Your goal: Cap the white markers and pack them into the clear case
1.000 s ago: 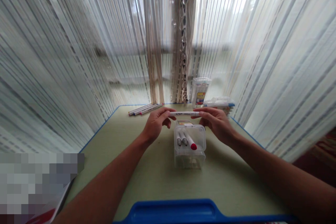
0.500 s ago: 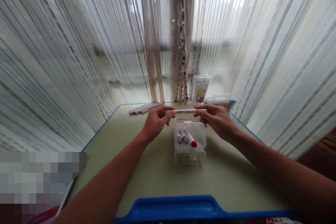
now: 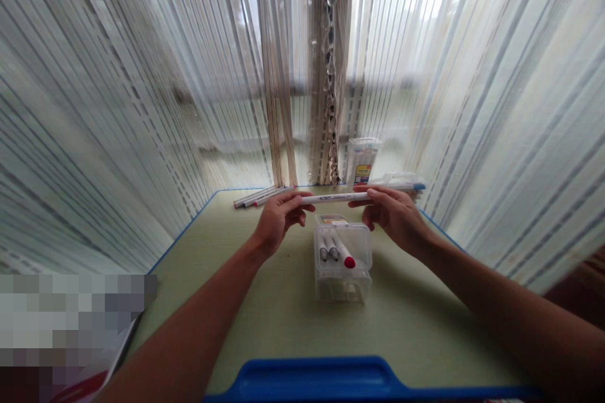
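A white marker [image 3: 331, 198] with dark lettering is stretched sideways between my two hands, above the table. The fingers of my left hand [image 3: 280, 217] pinch its left end. Its right end sits in the closed fingers of my right hand [image 3: 394, 214]. Just below the marker stands a clear plastic case [image 3: 343, 286] with its lid open. Three white markers lie in its upper part, one with a red end [image 3: 349, 262] and two with grey tips [image 3: 329, 255]. My fingers hide both ends of the held marker.
Several markers [image 3: 262, 196] lie at the table's back left. At the back right stand a tall clear case [image 3: 363, 160] and a low clear pack with a blue part [image 3: 418, 187]. String curtains [image 3: 227, 75] hang behind the green table [image 3: 265, 315], whose front edge has a blue tray [image 3: 314, 374].
The held marker has tilted slightly, its right end now higher. My fingers have shifted along it, and its green ends no longer show. The case stays in place.
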Demonstrator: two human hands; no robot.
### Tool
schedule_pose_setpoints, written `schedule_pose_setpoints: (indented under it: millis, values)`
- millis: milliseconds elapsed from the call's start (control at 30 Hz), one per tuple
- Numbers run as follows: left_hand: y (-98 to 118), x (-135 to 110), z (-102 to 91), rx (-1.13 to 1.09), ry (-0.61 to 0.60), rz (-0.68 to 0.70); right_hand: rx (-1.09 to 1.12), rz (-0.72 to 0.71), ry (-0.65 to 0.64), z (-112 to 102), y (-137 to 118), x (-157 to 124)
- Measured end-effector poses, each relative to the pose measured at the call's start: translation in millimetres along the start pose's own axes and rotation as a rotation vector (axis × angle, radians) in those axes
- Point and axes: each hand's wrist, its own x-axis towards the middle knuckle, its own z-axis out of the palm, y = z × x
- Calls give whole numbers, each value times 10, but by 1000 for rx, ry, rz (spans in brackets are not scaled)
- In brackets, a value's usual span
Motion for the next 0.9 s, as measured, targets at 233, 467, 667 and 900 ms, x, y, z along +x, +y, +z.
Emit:
schedule_pose_setpoints:
  millis: [233,467,667,900]
  values:
    - [-15,10,-4,105,-3,41,-59,-45,-4,-5,18,5]
    - [-55,-17,17,376,-26,157,-184,-103,-4,7,86,3]
    - [-54,-24,14,414,-24,179,-210,-111,12,16,73,-4]
    - [-13,-26,21,341,-9,185,-123,-38,11,0,33,-1]
